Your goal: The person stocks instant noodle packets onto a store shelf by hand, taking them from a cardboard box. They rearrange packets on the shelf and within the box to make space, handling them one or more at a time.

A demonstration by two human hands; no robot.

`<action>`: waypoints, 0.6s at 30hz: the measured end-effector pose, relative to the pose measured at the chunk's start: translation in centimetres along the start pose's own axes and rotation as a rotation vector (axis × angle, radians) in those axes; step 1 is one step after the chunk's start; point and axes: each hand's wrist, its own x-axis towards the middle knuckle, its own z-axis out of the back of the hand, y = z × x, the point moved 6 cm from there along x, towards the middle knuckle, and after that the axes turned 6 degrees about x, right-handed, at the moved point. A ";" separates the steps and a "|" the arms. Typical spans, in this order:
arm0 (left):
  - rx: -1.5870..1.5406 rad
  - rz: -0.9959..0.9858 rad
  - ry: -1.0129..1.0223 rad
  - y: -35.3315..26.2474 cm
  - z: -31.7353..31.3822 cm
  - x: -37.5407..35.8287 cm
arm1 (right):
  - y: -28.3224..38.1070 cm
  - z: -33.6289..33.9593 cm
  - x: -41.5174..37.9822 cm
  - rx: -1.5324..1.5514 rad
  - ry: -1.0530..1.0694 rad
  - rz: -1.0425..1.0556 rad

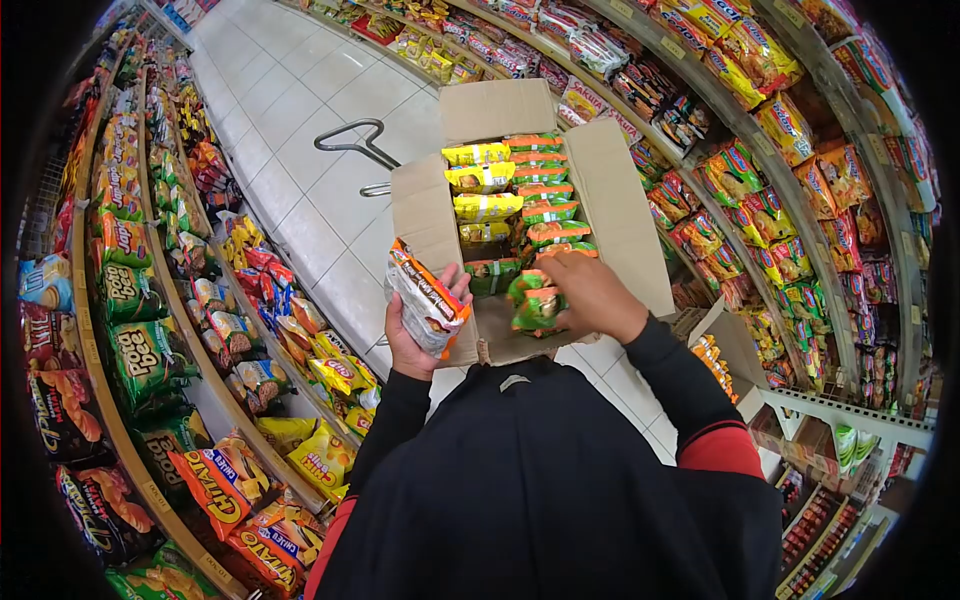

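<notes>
An opened cardboard box [625, 220] sits in front of me with its flaps spread. Inside stand rows of instant noodle packets, yellow packets [482, 178] on the left and green-and-orange packets [545, 190] on the right. My left hand [408, 350] is wrapped round some white-and-orange noodle packets [428, 300], held upright by the box's near left corner. Reaching into the near right part of the box, my right hand [598, 293] has its fingers closed on green noodle packets [537, 308]. Its fingertips are partly hidden by the packets.
Snack shelves [150, 350] line the left side, and noodle shelves [790, 230] curve along the right. A bent metal handle [358, 140] sticks out beyond the box's left side. Another open carton [735, 345] with orange packets stands at right. Tiled floor [290, 110] runs between the shelves.
</notes>
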 end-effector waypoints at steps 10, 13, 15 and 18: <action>-0.023 -0.020 -0.031 0.2 0.1 -0.1 | -3.3 -4.7 -4.0 -0.466 -0.166 0.073; -0.011 -0.032 -0.044 0.3 0.3 -0.2 | -4.2 -5.4 -4.2 -0.535 -0.144 0.043; -0.012 -0.034 -0.035 0.3 0.1 -0.2 | -5.5 -6.1 -3.8 -0.476 -0.015 -0.042; 0.020 -0.051 -0.049 0.2 0.0 -0.3 | -6.2 -6.1 -3.8 -0.382 0.121 -0.182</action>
